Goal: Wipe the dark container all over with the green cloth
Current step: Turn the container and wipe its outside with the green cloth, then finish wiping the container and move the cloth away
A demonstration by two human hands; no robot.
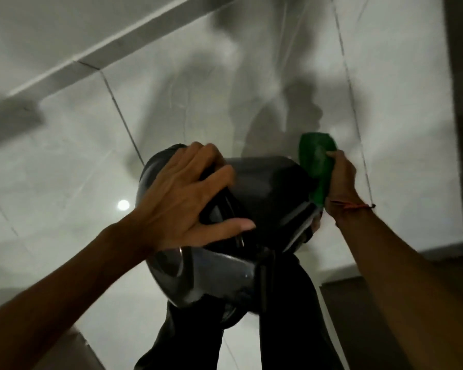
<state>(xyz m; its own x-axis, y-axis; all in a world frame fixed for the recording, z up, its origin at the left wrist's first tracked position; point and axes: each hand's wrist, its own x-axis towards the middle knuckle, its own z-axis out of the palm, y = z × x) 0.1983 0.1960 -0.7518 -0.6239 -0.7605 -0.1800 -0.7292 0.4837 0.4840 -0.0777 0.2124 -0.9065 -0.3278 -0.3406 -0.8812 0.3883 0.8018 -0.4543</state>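
Pale tiled floor [64, 161]; dark trousers [286, 329]; red wrist thread [353, 206]

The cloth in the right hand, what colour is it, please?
Green, seen in the head view.

The container [265, 188] is glossy black, the cloth [316, 161] bright green, the floor tiles [64, 156] pale grey with dark grout lines.

Floor: I see pale glossy tiles [64, 161] with thin dark grout lines.
Light: one round reflection [123, 204] on them.
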